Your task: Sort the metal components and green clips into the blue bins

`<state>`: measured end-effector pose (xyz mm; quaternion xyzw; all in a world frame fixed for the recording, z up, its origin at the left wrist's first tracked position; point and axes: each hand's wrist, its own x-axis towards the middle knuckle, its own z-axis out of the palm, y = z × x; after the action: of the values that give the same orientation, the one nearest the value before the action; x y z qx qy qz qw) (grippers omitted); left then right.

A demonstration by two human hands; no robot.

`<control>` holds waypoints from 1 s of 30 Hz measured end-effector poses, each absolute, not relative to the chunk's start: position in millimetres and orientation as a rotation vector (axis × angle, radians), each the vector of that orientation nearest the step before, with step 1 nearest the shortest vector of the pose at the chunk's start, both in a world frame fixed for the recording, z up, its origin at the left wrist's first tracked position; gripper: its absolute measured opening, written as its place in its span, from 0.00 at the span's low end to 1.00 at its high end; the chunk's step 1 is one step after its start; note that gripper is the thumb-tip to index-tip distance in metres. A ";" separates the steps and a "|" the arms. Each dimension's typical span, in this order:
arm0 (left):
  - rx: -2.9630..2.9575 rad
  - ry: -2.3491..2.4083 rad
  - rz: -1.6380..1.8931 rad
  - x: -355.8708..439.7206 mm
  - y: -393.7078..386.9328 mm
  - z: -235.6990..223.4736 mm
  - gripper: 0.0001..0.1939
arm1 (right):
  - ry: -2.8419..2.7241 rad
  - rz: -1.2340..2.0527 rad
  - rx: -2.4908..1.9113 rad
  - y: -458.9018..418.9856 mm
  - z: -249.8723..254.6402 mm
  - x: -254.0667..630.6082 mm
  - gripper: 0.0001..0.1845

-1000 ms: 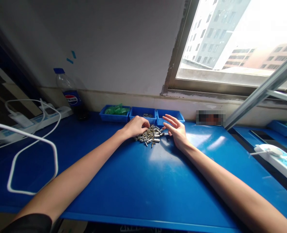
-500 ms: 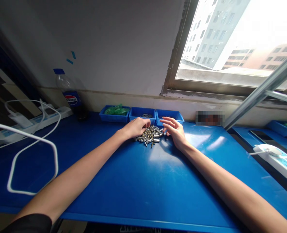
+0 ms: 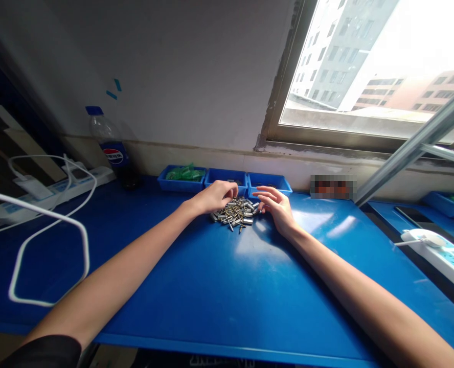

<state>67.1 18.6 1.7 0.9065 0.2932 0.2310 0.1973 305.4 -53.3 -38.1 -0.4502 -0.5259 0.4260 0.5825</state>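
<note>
A heap of small metal pins and cylinders, some silver and some brass-coloured, lies on the blue table. At the heap's upper left edge is my left hand, its fingers curled down and thumb and fingertips close together; whatever they pinch is hidden. My right hand hovers at the heap's right side, fingers apart and slightly bent, with nothing visible in them. Just behind the hands stand the middle blue bin, with small dark parts inside, and the right blue bin, largely covered by my right hand.
The left blue bin holds green pieces. A cola bottle stands at the back left, near a white power strip and a looping white cable. At the right are a metal post and another power strip.
My left hand has risen slightly toward the bins, showing more of the heap's left side. My right hand has shifted a little to the left, its fingers bending slightly.
</note>
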 end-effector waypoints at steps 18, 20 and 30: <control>2.422 0.823 0.754 79.4 7.9 -4.3 0.07 | -1.288 0.993 -1.095 -55.1 -36.2 303.2 0.20; 2.545 0.856 0.639 76.9 9.6 -6.4 0.11 | -1.232 0.891 -1.100 -55.0 -36.1 302.6 0.22; 2.740 0.863 0.558 73.8 14.0 -12.6 0.11 | -1.229 0.868 -1.107 -56.5 -36.8 303.7 0.30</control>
<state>73.8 14.0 -12.6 0.9308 0.2933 0.1896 0.1076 303.7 -56.5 -36.8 -0.4764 -0.5289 0.3738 0.5947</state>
